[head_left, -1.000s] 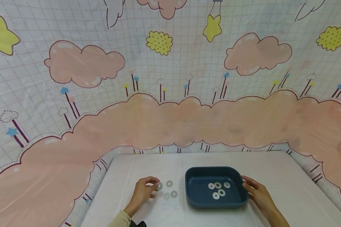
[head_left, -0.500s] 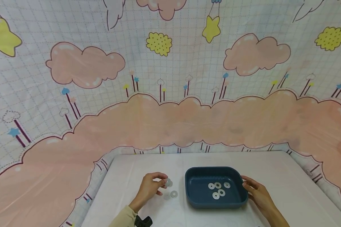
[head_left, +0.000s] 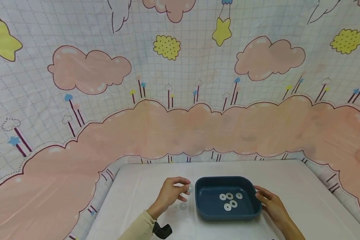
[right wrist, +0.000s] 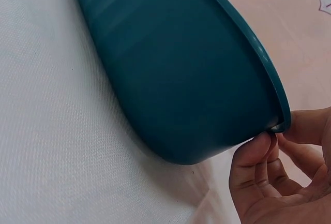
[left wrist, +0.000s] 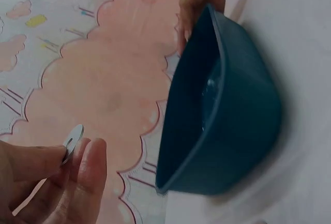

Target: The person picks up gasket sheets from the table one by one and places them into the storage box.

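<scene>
Five washers are contained in the tray, its rim pinched by the right hand; a sixth washer is clamped in the left hand's grip beside it; two are left on the worktop.

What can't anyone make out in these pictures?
Right wrist view: inside of the blue tray, hidden by its outer wall; its far end, cut off by the top edge.
Left wrist view: part of the pinched ring, covered by the left hand.
Head view: any markings on the tray's rings, too small to tell.
</scene>
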Action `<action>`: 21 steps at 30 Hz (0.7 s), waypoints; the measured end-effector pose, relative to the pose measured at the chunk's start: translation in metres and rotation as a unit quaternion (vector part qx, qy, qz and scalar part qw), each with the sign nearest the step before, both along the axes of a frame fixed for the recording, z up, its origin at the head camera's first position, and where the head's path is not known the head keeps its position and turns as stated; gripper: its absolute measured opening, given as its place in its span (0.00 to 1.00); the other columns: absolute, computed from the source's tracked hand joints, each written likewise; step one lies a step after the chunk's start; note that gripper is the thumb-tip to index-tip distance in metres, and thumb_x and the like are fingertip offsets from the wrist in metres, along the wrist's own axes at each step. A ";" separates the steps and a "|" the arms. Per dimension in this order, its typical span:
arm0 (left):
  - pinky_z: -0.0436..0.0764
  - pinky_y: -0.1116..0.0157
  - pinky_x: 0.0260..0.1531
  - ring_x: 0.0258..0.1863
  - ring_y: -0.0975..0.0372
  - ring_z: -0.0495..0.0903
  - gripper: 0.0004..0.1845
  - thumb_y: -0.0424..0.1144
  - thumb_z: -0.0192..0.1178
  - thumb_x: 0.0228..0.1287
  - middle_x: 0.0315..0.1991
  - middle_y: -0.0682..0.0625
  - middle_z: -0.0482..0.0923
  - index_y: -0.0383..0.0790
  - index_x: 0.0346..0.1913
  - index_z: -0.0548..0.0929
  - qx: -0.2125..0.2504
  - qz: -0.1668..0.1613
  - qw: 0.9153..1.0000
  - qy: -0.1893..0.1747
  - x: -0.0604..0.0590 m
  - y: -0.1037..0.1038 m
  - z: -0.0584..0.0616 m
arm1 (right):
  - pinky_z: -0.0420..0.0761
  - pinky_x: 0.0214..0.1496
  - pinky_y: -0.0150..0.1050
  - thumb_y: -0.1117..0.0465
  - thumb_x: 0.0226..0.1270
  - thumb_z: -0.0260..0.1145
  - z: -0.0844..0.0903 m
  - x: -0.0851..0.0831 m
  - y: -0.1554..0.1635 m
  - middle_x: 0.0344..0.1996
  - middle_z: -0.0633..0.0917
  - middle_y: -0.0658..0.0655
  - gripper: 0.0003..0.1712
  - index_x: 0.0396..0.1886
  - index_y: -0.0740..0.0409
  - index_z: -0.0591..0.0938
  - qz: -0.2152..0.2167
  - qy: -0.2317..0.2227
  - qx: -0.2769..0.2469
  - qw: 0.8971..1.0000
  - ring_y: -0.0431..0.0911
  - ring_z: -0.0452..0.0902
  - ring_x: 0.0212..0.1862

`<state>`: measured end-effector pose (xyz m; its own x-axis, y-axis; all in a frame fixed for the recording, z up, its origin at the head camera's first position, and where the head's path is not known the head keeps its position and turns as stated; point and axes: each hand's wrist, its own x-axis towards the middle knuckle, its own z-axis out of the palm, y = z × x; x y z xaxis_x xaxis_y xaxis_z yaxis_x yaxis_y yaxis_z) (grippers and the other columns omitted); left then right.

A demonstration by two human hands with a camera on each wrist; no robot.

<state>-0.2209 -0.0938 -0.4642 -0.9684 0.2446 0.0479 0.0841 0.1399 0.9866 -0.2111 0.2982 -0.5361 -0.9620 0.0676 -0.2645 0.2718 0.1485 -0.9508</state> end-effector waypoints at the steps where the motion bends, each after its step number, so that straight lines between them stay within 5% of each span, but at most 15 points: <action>1: 0.87 0.60 0.26 0.31 0.60 0.87 0.11 0.30 0.62 0.65 0.47 0.38 0.83 0.30 0.48 0.84 0.004 -0.005 1.000 0.001 0.000 0.004 0.001 | 0.81 0.50 0.32 0.54 0.73 0.60 0.000 0.000 0.000 0.46 0.74 0.48 0.33 0.73 0.58 0.65 0.000 0.000 0.000 1.000 0.40 0.70 0.50; 13: 0.87 0.60 0.23 0.32 0.56 0.88 0.10 0.29 0.64 0.63 0.39 0.44 0.82 0.32 0.47 0.85 0.021 -0.037 0.999 -0.007 -0.007 0.052 0.008 | 0.81 0.49 0.33 0.55 0.73 0.61 0.002 0.000 -0.001 0.46 0.74 0.49 0.32 0.73 0.58 0.66 -0.004 0.001 -0.002 1.000 0.41 0.71 0.50; 21: 0.86 0.61 0.22 0.34 0.52 0.88 0.09 0.28 0.64 0.62 0.38 0.44 0.84 0.34 0.45 0.85 0.011 -0.047 0.999 -0.016 -0.014 0.077 0.000 | 0.81 0.49 0.33 0.56 0.73 0.61 0.003 0.000 -0.002 0.50 0.74 0.53 0.31 0.72 0.59 0.66 -0.009 -0.003 0.005 1.000 0.43 0.71 0.51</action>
<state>-0.2350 -0.0173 -0.4642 -0.9426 0.3331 0.0235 0.0639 0.1109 0.9918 -0.2115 0.2962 -0.5329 -0.9593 0.0870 -0.2687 0.2795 0.1539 -0.9477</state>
